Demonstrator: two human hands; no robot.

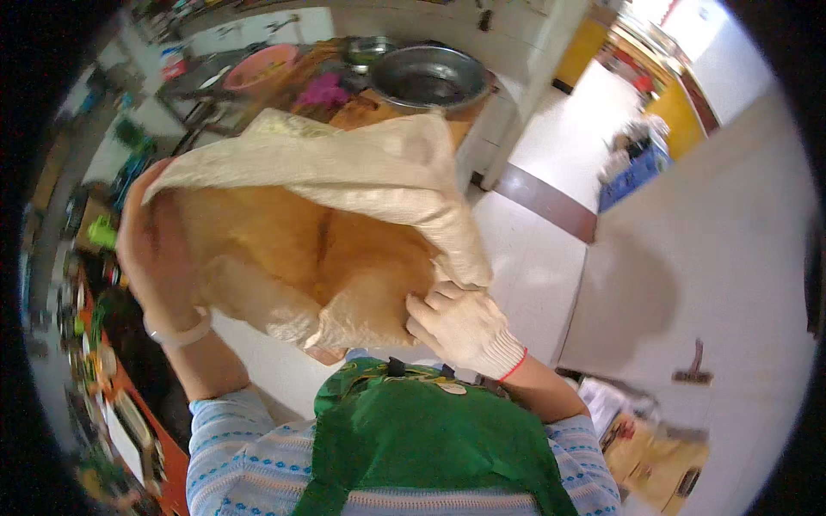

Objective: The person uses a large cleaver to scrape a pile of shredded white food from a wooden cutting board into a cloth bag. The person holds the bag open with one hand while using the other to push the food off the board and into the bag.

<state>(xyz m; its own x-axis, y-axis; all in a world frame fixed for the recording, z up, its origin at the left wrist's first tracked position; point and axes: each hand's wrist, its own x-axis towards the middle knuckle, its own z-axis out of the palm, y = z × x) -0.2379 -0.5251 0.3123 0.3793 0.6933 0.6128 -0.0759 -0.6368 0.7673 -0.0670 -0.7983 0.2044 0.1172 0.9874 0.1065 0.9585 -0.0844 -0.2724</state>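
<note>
A large cream woven sack (pixel 361 155) hangs before me with its mouth wide open towards me. Its inside looks orange-brown, and the bottom is too dim to make out. My left hand (pixel 151 238), bare and blurred, holds the left side of the mouth, with a pale band around the wrist. On the lower right rim, my right hand (pixel 455 322) grips the fabric in a white knitted glove with a red-edged cuff. The near rim sags in folds just in front of my green apron (pixel 426 426).
Beyond the sack, a wide metal basin (pixel 429 76), a pink plastic basin (pixel 261 68) and a purple cloth (pixel 322 90) sit on a worktop. A doorway opens at upper right, with a blue crate (pixel 635 177) past it. Cluttered shelving lines the left; a cardboard box (pixel 658 464) lies lower right.
</note>
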